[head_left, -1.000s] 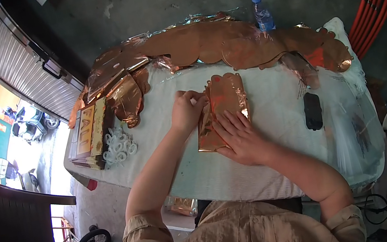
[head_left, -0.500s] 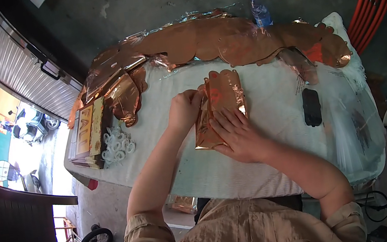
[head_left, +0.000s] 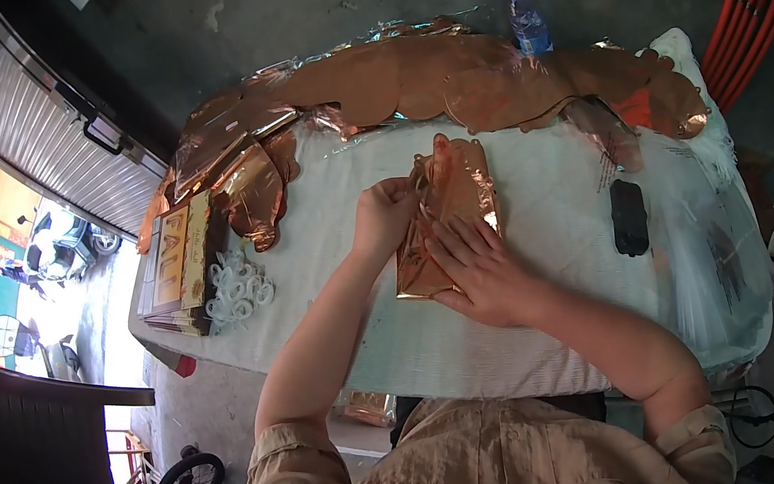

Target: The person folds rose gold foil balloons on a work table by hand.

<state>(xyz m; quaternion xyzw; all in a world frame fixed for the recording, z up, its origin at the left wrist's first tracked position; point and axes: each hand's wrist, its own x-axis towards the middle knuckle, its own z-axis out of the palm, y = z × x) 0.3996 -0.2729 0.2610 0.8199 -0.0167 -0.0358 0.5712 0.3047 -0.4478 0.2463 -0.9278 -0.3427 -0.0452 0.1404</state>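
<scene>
A stack of shiny copper foil sheets (head_left: 452, 193) lies in the middle of the white-covered table (head_left: 550, 247). My right hand (head_left: 477, 268) lies flat on the near part of the stack, fingers spread, pressing it down. My left hand (head_left: 383, 217) pinches the stack's left edge near the top, where the top sheet bends upward.
Large copper foil cut-outs (head_left: 443, 81) are heaped along the far edge, with a water bottle (head_left: 526, 22) behind them. White plastic rings (head_left: 237, 288) and printed card packs (head_left: 174, 271) sit at the left. A black device (head_left: 628, 217) lies to the right. A roller shutter and street lie beyond the left.
My left hand has lifted the foil's left edge, so the top sheet now curls up at its far end. My right hand stays pressed on the stack.
</scene>
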